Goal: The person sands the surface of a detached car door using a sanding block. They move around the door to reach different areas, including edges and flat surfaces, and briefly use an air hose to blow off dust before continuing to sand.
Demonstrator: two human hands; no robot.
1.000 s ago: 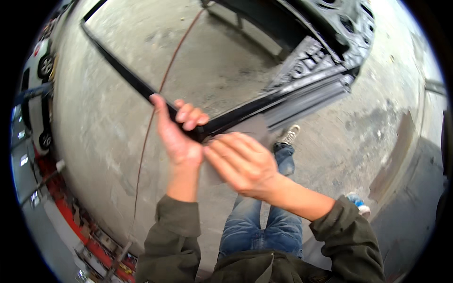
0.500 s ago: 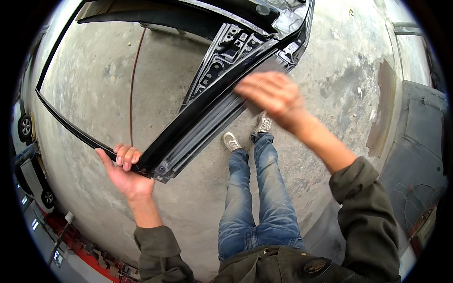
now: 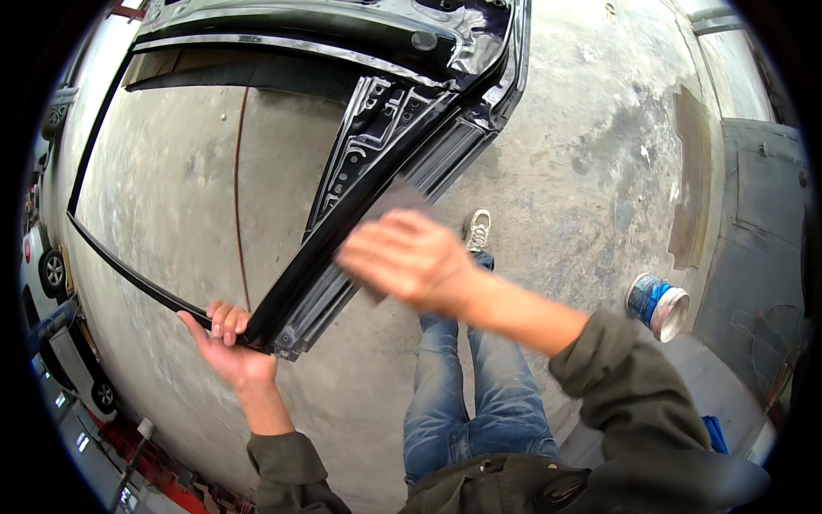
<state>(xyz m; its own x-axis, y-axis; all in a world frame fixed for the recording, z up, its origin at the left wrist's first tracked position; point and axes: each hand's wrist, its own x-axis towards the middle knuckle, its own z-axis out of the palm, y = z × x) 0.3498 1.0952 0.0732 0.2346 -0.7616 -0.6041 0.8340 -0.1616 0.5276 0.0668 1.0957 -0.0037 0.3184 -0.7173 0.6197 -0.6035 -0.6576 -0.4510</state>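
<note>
A black car door [image 3: 282,278] with a bare window frame slants across the view from the top toward my left hand. At the frame's lower corner, my left hand [image 3: 235,349] is closed round the edge, thumb on the outer side and fingers over the top. My right hand [image 3: 409,261], smeared by motion, presses a flat grey-brown scuff pad [image 3: 399,199] against the frame's wide sloping side. The pad's edges show above and below the hand; its underside is hidden. Nearer the door's body, a perforated triangular bracket [image 3: 351,150] fills the window's corner.
Concrete floor [image 3: 591,214] lies beneath, with a thin reddish hose [image 3: 237,171] behind the window opening. On the right stand a blue-and-white bucket [image 3: 658,306] and a grey metal panel [image 3: 762,223], near a flat brown strip [image 3: 685,171]. Parked cars [image 3: 53,272] line the far left.
My right hand and the pad have slid down and left along the frame, toward my left hand. The left hand keeps its hold. The view has shifted; the bucket now shows.
</note>
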